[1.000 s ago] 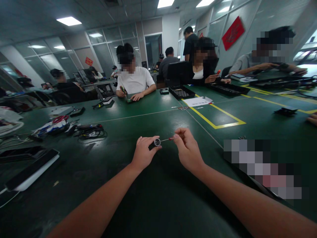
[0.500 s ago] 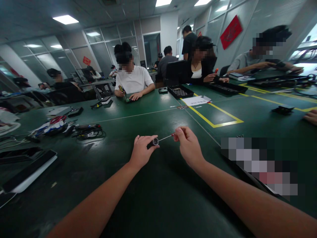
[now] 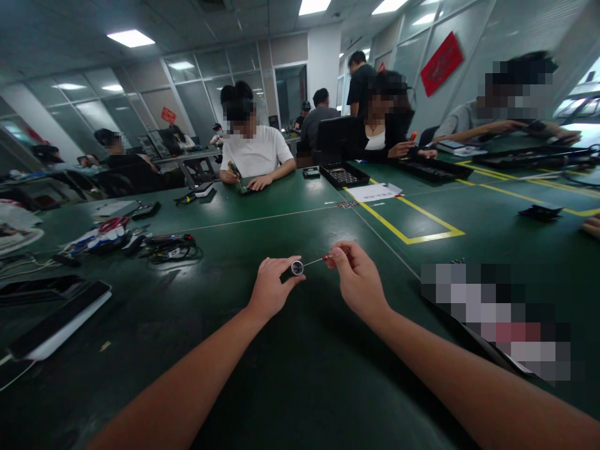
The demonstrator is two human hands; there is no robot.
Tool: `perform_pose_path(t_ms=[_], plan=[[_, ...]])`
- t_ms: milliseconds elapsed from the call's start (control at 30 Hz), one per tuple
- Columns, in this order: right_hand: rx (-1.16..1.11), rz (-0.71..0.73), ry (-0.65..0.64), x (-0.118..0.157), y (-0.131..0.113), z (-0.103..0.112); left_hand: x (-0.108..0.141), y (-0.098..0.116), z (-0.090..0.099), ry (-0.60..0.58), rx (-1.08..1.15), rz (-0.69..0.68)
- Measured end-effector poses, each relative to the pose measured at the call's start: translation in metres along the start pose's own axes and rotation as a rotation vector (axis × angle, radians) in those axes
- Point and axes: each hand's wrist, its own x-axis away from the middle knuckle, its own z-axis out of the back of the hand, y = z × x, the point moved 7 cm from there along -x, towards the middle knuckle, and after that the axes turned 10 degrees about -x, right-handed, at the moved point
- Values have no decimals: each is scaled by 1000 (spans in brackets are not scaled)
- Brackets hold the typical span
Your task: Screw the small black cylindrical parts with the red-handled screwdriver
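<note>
Near the middle of the view, my left hand (image 3: 272, 286) grips a small dark cylinder (image 3: 297, 268), whose round, silver-rimmed end faces me. My right hand (image 3: 357, 275) is closed on the red handle of a thin screwdriver (image 3: 313, 261). Its metal shaft points left, and the tip meets the cylinder's rim or lies just behind it; I cannot tell which. Both hands are above the green table (image 3: 290, 387). Most of the cylinder's body is hidden by my left fingers.
Bundled cables (image 3: 171, 249) and a black-and-white long case (image 3: 60, 322) lie to the left. Ahead are a black parts tray (image 3: 344, 174), a paper sheet (image 3: 375, 192) and yellow tape. A blurred-out item (image 3: 497, 319) lies right. Several people sit beyond.
The view has shifted slightly. The cylinder's open end now faces me more squarely, and the screwdriver's handle is a little nearer to it. Both hands keep their hold.
</note>
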Motion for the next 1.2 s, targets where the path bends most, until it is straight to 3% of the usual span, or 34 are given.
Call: perform_pose_path(t_ms=[500, 800, 1200], plan=[[-28, -96, 57, -3, 10, 4, 1, 0, 0, -11, -1, 6], [-73, -57, -91, 2, -3, -7, 0, -6, -2, 12, -17, 1], [271, 34, -110, 10, -13, -9, 1, -9, -5, 8, -23, 25]])
